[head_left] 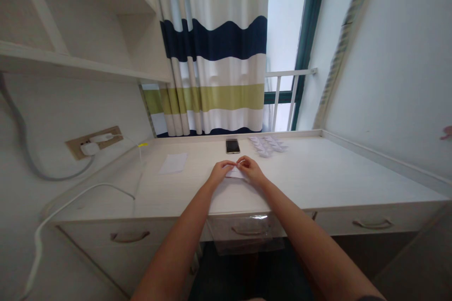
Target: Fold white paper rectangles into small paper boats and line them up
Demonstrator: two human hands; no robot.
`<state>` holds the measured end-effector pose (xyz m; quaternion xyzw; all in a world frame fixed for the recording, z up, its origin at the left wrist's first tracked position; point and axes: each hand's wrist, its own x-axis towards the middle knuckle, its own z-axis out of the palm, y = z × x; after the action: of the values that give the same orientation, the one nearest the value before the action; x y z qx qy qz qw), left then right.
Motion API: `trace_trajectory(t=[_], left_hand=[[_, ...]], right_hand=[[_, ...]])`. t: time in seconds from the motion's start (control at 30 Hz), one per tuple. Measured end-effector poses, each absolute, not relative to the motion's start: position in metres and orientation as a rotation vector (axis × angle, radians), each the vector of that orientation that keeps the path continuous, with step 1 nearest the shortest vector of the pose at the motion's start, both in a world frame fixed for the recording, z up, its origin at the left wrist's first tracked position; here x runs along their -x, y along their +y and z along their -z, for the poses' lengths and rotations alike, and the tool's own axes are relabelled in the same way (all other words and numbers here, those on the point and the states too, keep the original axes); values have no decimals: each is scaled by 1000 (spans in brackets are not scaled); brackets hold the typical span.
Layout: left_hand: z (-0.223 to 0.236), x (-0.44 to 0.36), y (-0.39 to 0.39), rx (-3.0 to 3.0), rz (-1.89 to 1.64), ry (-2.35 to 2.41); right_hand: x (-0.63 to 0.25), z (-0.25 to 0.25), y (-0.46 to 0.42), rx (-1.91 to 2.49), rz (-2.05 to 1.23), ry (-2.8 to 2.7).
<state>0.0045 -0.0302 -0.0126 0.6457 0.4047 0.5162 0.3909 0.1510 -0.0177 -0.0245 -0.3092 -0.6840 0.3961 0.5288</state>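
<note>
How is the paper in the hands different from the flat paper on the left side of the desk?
The held paper is gripped by the left hand and the right hand; the flat paper has no hand on it. The held paper is partly hidden by the hands, while the flat paper shows whole. What shows of the held paper looks smaller than the flat paper. Both are white.
</note>
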Motion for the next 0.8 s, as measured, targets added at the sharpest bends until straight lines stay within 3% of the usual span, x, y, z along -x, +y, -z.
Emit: trace_trajectory(t=[0.2, 0.47, 0.8], left_hand=[[13, -5, -33, -1482, -1285, 1068], [12, 2, -26, -1032, -1456, 1032], [12, 2, -27, -952, -1429, 939]], right_hand=[[-153, 24, -17, 768, -957, -1623], [-155, 12, -28, 794, -1212, -1505], [-157, 9, -30, 704, -1389, -1300]])
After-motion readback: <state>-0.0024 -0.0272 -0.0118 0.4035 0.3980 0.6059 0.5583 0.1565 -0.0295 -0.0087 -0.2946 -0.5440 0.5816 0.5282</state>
